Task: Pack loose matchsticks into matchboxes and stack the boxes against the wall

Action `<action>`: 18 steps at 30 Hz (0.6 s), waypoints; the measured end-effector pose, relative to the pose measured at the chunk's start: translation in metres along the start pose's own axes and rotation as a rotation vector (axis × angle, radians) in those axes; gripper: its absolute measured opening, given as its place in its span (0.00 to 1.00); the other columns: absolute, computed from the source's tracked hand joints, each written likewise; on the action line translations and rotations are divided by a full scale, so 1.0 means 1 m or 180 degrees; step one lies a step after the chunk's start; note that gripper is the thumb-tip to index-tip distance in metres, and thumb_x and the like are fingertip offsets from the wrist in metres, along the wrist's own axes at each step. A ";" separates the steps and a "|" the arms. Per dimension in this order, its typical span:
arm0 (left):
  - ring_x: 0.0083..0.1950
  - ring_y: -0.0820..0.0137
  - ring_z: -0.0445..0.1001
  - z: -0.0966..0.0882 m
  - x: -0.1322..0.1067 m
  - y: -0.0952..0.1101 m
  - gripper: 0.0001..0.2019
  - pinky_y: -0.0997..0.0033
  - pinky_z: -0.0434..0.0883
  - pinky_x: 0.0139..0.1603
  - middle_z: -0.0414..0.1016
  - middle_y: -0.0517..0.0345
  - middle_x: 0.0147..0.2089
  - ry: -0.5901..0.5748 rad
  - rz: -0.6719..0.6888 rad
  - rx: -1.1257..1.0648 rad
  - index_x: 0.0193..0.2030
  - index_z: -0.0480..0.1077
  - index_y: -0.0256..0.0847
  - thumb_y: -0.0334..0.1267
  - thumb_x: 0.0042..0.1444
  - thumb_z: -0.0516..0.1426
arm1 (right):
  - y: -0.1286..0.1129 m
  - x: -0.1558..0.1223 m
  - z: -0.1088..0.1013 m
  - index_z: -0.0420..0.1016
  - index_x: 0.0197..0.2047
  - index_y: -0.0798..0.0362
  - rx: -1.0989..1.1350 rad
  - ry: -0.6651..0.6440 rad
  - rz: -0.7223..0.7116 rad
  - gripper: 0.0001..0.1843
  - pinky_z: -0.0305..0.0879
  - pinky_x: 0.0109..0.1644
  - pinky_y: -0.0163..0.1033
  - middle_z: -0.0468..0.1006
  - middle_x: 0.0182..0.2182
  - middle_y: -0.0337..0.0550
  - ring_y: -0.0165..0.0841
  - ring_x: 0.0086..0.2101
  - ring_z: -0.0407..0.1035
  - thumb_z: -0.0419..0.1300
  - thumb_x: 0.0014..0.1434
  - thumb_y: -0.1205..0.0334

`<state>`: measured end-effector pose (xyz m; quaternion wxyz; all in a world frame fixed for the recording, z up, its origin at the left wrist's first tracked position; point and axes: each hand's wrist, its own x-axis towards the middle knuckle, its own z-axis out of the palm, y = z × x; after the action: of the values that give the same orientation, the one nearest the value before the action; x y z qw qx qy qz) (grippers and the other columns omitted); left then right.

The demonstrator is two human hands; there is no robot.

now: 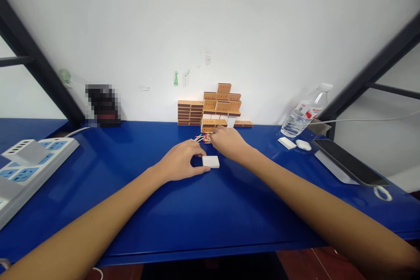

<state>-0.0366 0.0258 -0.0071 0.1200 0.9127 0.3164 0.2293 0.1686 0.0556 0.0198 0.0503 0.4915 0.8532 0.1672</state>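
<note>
Closest, on the blue desk (pixel 203 218), a small white box (pixel 211 162), held at its left end between thumb and fingers of the curved left hand (pixel 180 160). Just beyond, the right hand (pixel 229 142), bunched narrow beside loose matches (pixel 206 138); impossible to tell whether pinching any. Farther back, a stepped pile of matchboxes (pixel 223 106), then the white wall (pixel 249 30) just behind.

Small white box (pixel 211 162) at left hand (pixel 181 161): smooth, matt, card-like. Matchsticks (pixel 198 138) beyond grip: bare wood. Tabletop (pixel 197 214) beneath: smooth, glossy. Bottle (pixel 299 119) right of grip: clear plastic.
</note>
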 end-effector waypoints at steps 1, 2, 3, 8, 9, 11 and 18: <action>0.47 0.60 0.75 0.000 0.000 -0.001 0.13 0.59 0.72 0.51 0.80 0.53 0.43 0.0003 0.0003 0.0009 0.47 0.80 0.43 0.46 0.60 0.67 | 0.002 -0.003 0.002 0.83 0.48 0.59 -0.0013 0.0005 -0.0021 0.15 0.71 0.46 0.42 0.83 0.47 0.59 0.46 0.51 0.75 0.54 0.70 0.70; 0.47 0.60 0.76 0.001 0.000 -0.002 0.13 0.59 0.72 0.51 0.80 0.53 0.43 0.0010 0.0005 0.0017 0.47 0.80 0.43 0.47 0.60 0.67 | 0.004 -0.006 0.003 0.83 0.48 0.59 -0.0029 0.0016 -0.0041 0.15 0.71 0.46 0.42 0.82 0.49 0.59 0.46 0.51 0.75 0.53 0.70 0.70; 0.47 0.60 0.76 0.001 0.000 -0.002 0.13 0.59 0.72 0.51 0.81 0.54 0.44 0.0020 0.0008 0.0022 0.47 0.80 0.43 0.47 0.59 0.67 | 0.006 -0.010 0.005 0.82 0.49 0.59 -0.0051 0.0037 -0.0060 0.16 0.71 0.45 0.41 0.82 0.50 0.59 0.45 0.52 0.74 0.52 0.71 0.70; 0.48 0.60 0.75 0.003 0.000 -0.004 0.14 0.59 0.72 0.51 0.81 0.54 0.44 0.0053 0.0000 0.0026 0.48 0.80 0.43 0.48 0.60 0.67 | 0.020 -0.032 0.009 0.82 0.47 0.59 -0.0052 0.0205 -0.0027 0.18 0.69 0.43 0.39 0.82 0.48 0.58 0.43 0.50 0.74 0.50 0.74 0.65; 0.48 0.60 0.75 0.003 0.000 -0.005 0.14 0.58 0.72 0.51 0.81 0.54 0.44 0.0060 -0.0004 0.0036 0.48 0.80 0.43 0.48 0.60 0.67 | 0.023 -0.036 0.009 0.82 0.47 0.59 0.0015 0.0248 -0.0006 0.17 0.68 0.43 0.39 0.82 0.46 0.57 0.42 0.49 0.75 0.51 0.74 0.64; 0.48 0.60 0.75 0.003 0.000 -0.005 0.14 0.58 0.72 0.50 0.81 0.54 0.45 0.0089 -0.0010 0.0057 0.48 0.79 0.44 0.48 0.61 0.67 | 0.028 -0.043 0.009 0.82 0.45 0.58 0.0216 0.0378 -0.0029 0.16 0.67 0.43 0.39 0.83 0.44 0.54 0.41 0.47 0.75 0.53 0.74 0.62; 0.48 0.61 0.75 0.003 0.000 -0.006 0.15 0.59 0.73 0.50 0.81 0.55 0.46 0.0136 -0.0071 0.0120 0.49 0.79 0.44 0.49 0.61 0.67 | 0.029 -0.057 0.007 0.82 0.48 0.56 0.1088 0.0787 -0.0656 0.11 0.66 0.46 0.39 0.82 0.43 0.49 0.38 0.44 0.75 0.59 0.72 0.62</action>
<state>-0.0385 0.0297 -0.0117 0.0985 0.9061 0.3332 0.2415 0.2229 0.0217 0.0185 -0.1218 0.3789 0.9144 0.0733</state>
